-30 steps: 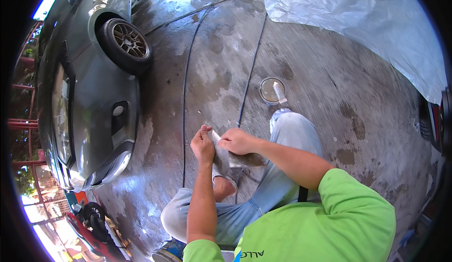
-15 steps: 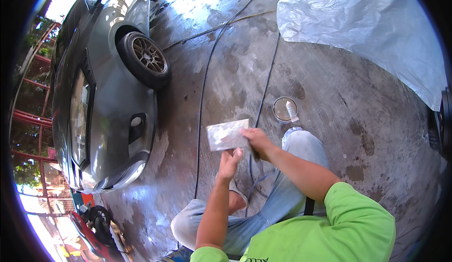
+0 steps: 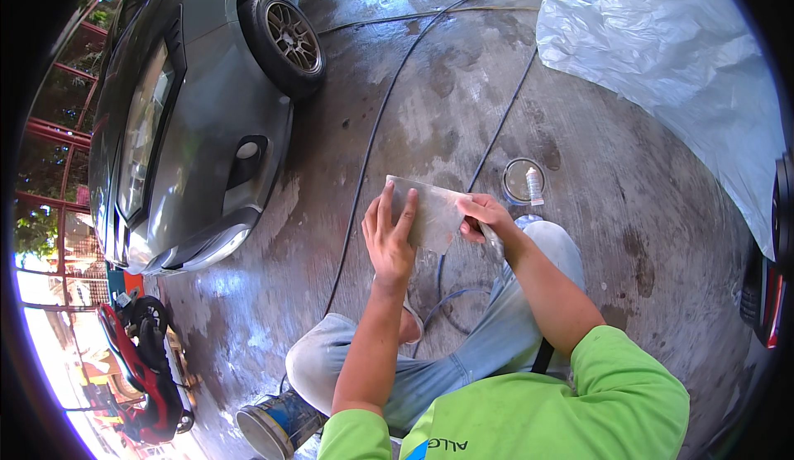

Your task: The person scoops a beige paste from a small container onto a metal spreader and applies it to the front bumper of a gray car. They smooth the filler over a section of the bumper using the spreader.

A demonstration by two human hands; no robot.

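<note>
A thin, rectangular greyish board [image 3: 434, 212] with pale smears is held up in front of my knees. My left hand [image 3: 389, 241] is at its left side, with fingers laid over its face; the thumb is hidden. At the right corner, my right hand [image 3: 488, 216] pinches the board between thumb and fingers. A slim grey piece [image 3: 495, 243] sticks out below the right palm; its kind cannot be made out. Just beyond my right knee stands a round tin [image 3: 514, 174], with a small white tube [image 3: 533, 187] lying on top of it.
A dark grey car [image 3: 207, 129] stands at the left. Black hoses [image 3: 376, 121] cross the stained concrete floor. Whitish plastic sheeting [image 3: 653, 47] spreads at the far right. A bucket [image 3: 273, 427] lies beside my left knee, and a red motorcycle [image 3: 149, 369] stands at the lower left.
My left hand has gone from under the board to its left side, fingers over the face. The board is turned and tilted differently. The view has shifted, bringing the bucket in.
</note>
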